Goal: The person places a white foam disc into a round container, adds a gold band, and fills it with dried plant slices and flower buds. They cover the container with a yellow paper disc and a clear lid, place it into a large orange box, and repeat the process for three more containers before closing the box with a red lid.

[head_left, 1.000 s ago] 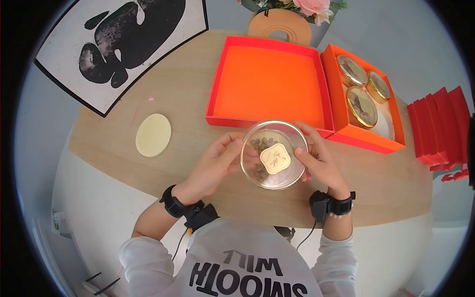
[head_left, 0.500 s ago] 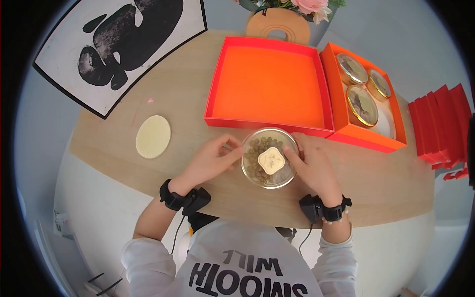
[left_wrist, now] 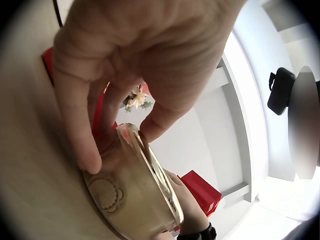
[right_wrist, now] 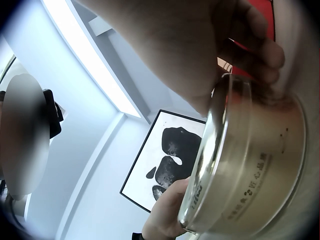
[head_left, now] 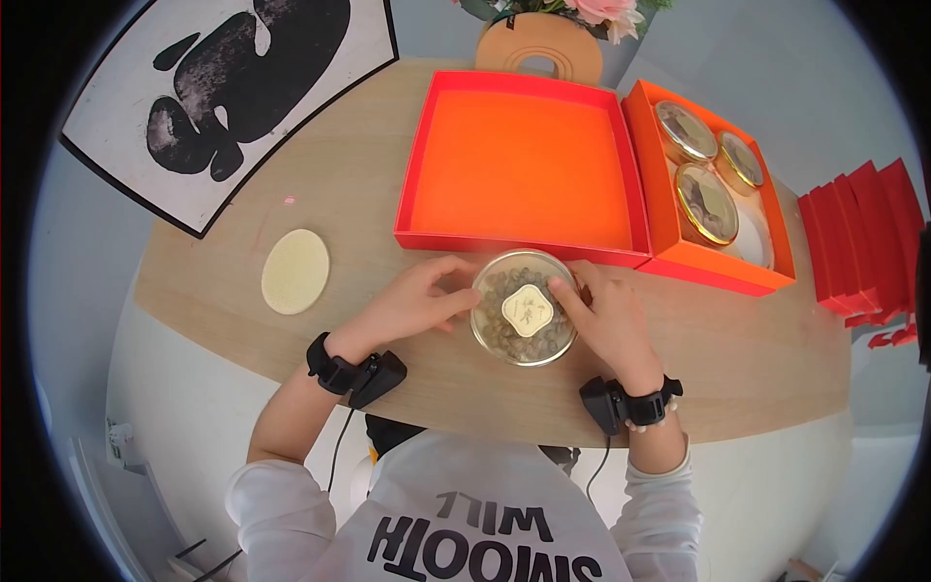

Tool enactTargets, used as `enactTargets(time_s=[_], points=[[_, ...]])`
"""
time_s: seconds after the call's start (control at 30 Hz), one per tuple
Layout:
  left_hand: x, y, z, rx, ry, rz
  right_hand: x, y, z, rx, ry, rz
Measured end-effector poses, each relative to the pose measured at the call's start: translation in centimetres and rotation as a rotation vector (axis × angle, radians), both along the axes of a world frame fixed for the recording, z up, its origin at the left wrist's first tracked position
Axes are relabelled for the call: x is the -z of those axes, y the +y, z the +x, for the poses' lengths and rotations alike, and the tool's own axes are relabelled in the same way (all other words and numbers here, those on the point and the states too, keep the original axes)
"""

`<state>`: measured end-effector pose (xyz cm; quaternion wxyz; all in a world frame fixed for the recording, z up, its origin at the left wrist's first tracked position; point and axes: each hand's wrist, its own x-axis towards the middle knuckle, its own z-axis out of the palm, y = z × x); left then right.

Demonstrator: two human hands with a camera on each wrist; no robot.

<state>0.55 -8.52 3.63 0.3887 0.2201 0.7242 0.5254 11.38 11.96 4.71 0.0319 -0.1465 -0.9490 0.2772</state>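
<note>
A round clear jar (head_left: 517, 339) of small greenish-brown pieces stands on the table, its transparent lid gold-rimmed with a square cream label (head_left: 528, 310). My right hand (head_left: 611, 320) holds its right side, thumb over the lid's edge and fingers down along the wall. On the other side is my left hand (head_left: 415, 303), its thumb at the lid's rim and its fingers loosely spread beside the wall. The left wrist view shows an embossed round seal on the jar (left_wrist: 132, 192); printed characters mark the jar (right_wrist: 260, 175) in the right wrist view.
A shallow red-orange box lid (head_left: 524, 160) lies behind the jar. An orange box (head_left: 669, 233) right of it holds 3 similar jars (head_left: 708, 204). A cream disc (head_left: 296, 272) lies left, several red bags (head_left: 858, 242) stand right, and a framed picture (head_left: 184, 184) leans at back left.
The jar, tilted and raised between both hands a second ago, now sits level on the tabletop. My left hand has loosened around it; my right hand has kept its hold and moved slightly left.
</note>
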Motion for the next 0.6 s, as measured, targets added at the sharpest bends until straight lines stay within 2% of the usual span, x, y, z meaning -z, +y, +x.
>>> enactTargets(time_s=[0.27, 0.6], points=[[-0.4, 0.2, -0.4, 0.079, -0.034, -0.056, 1.0, 0.6, -0.1, -0.079, 0.024, -0.203], [-1.1, 0.6, -0.4, 0.195, 0.068, -0.049, -0.3, -0.3, -0.2, -0.077, -0.09, 0.036]])
